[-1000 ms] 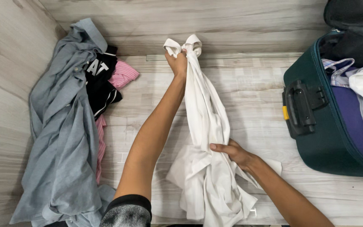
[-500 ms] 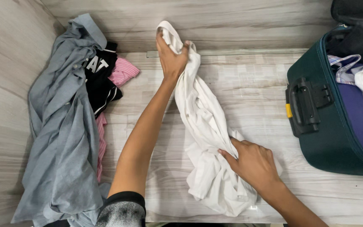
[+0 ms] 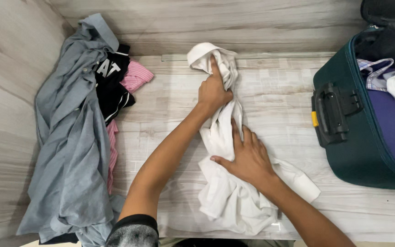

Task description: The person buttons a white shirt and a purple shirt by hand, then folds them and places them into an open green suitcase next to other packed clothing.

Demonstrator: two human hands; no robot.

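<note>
A crumpled white shirt (image 3: 234,201) lies lengthwise on the pale wood-grain surface (image 3: 280,96). My left hand (image 3: 213,91) grips its upper end near the collar, which bunches just beyond my fingers. My right hand (image 3: 248,158) presses flat on the shirt's middle with its fingers spread. The lower part of the shirt spreads out toward me, with one sleeve trailing off to the right.
A heap of clothes lies on the left: a grey-blue shirt (image 3: 69,142), a black garment (image 3: 110,87) and a pink striped one (image 3: 136,75). An open dark green suitcase (image 3: 357,142) with clothes inside stands at the right. Wood-grain walls close the back and left.
My left hand has lowered the shirt's upper end from up against the back wall down onto the surface. My right hand moved up to the shirt's middle and flattened out.
</note>
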